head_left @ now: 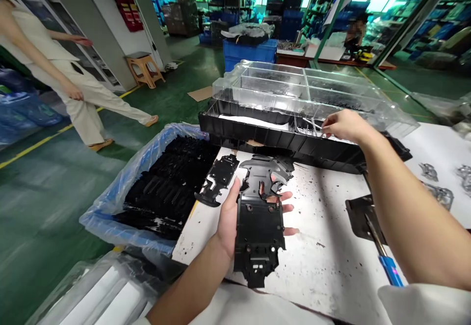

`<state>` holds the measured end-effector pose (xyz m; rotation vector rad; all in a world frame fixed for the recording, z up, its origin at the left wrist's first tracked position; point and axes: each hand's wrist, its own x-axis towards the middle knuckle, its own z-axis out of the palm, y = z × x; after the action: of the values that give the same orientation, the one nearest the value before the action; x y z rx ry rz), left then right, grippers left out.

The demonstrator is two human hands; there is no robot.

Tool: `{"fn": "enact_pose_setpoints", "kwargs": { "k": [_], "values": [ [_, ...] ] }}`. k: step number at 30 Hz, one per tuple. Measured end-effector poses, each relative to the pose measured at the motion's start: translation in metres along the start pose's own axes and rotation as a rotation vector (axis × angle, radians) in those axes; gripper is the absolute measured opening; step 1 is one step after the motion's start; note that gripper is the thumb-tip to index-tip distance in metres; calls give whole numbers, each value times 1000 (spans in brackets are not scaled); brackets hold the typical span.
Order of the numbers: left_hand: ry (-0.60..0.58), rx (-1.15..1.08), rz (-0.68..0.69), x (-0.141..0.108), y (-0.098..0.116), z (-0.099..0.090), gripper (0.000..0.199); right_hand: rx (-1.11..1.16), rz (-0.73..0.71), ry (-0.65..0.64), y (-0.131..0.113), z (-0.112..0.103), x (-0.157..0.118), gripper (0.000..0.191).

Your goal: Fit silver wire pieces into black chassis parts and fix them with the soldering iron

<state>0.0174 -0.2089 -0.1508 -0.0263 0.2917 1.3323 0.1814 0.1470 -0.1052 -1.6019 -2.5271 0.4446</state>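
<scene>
My left hand's fingers (pixel 284 209) wrap under a black moulded plastic part (pixel 259 232), holding it against the palm above a spattered white workbench (pixel 324 261). My right hand (pixel 346 126) is slightly curled at a black plastic tray (pixel 279 143), below a clear plastic tray (pixel 294 89); I cannot tell whether it grips anything. A blue-lined bin (pixel 121 192) of black parts stands left.

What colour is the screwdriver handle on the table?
The screwdriver handle is blue, seen best in the head view.

White sleeves (pixel 423 305) stop near the elbows; left hand (pixel 239 217) and right hand (pixel 346 125) are bare.
</scene>
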Motion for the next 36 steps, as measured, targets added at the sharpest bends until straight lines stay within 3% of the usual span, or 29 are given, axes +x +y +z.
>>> {"fn": "enact_pose_setpoints", "kwargs": {
  "k": [2,7,10,13,16,22,25,31,36],
  "values": [
    [20,21,-7,0,-1,1,78,12,-14,63,-3,0,-8,20],
    [93,115,-180,4,-4,-4,87,185,-43,314,-16,-11,-26,16],
    [171,87,-123,10,-8,-9,78,429,-108,468,-26,-11,-53,12],
    [252,62,-91,16,-12,-10,63,767,-153,587,-29,6,-85,15],
    [306,87,-97,20,-16,-8,46,1030,-143,631,-27,29,-97,31],
    [426,209,18,33,-21,-16,32,1304,-33,594,-18,39,-73,29],
    [487,266,93,38,-24,-29,28,1365,-5,608,-16,49,-86,30],
    [524,272,233,24,-8,-33,24,1387,93,661,-7,92,-161,34],
    [582,355,365,7,12,-24,12,1286,230,699,2,120,-257,20]
  ]
}}
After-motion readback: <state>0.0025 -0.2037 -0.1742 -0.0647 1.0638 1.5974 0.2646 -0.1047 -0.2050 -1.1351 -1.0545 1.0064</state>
